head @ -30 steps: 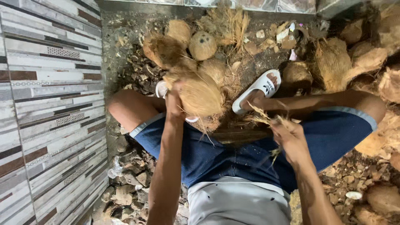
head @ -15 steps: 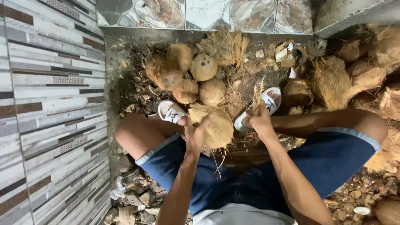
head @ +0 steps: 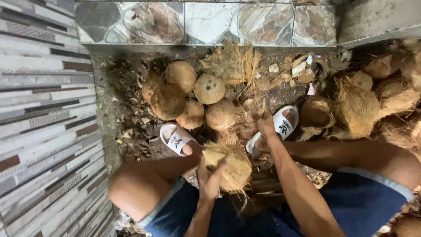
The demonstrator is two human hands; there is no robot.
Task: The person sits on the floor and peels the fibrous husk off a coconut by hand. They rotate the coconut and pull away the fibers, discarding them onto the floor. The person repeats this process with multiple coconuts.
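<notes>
The left hand (head: 210, 177) has its grip clamped on a round, fibrous, tan half-husked coconut (head: 228, 166) held between the knees, just behind the white slide sandals (head: 176, 138). The right hand (head: 265, 124) pinches a strip of brown husk fibre (head: 262, 106) further out, near the pile of brown husked coconuts (head: 209, 88) on the littered floor.

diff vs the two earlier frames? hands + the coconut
The left hand has brought the husked coconut down from in front of the pile to between the knees, and still grips it. The right hand has swung forward from beside the thigh to out by the right sandal, pinching a strip of husk. The pile of coconuts, both sandals and the tiled wall are unchanged.
</notes>
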